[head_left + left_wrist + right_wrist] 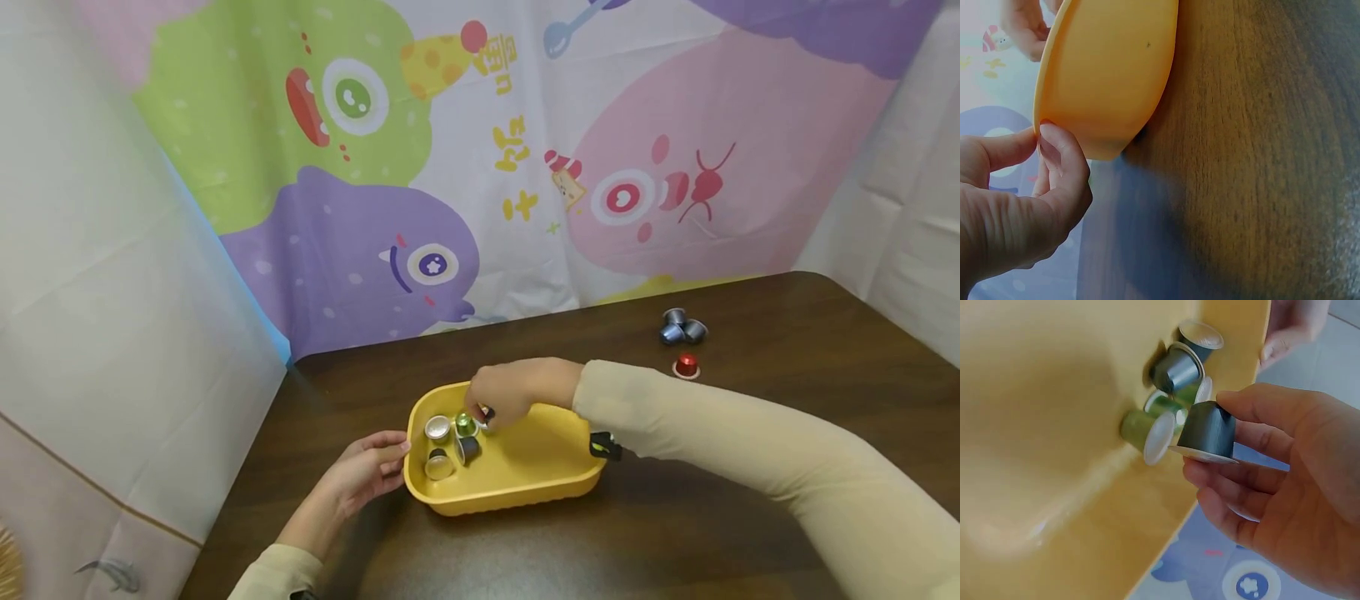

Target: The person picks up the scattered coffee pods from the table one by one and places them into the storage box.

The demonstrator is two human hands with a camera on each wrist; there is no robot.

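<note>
My left hand (367, 471) pinches the rim at the left end of a yellow plastic bin (517, 500); in the left wrist view, thumb and fingers lie on either side of that rim. Over the bin's left half, my right hand (502, 390) holds a dark coffee capsule (1209, 430) between thumb and fingertips, its pale lid facing down toward the fingers. Just beyond it, several capsules lie in the bin: a green capsule (1137, 428), a dark capsule (1175, 370) on its side, and others with pale lids showing. My right hand partly hides them in the head view.
At the back right of the brown table (330, 392) stand three silver-blue capsules (675, 329) huddled together. A red capsule (686, 367) sits nearer, just behind my right sleeve. A cartoon-printed cloth (525, 275) hangs along the table's back edge.
</note>
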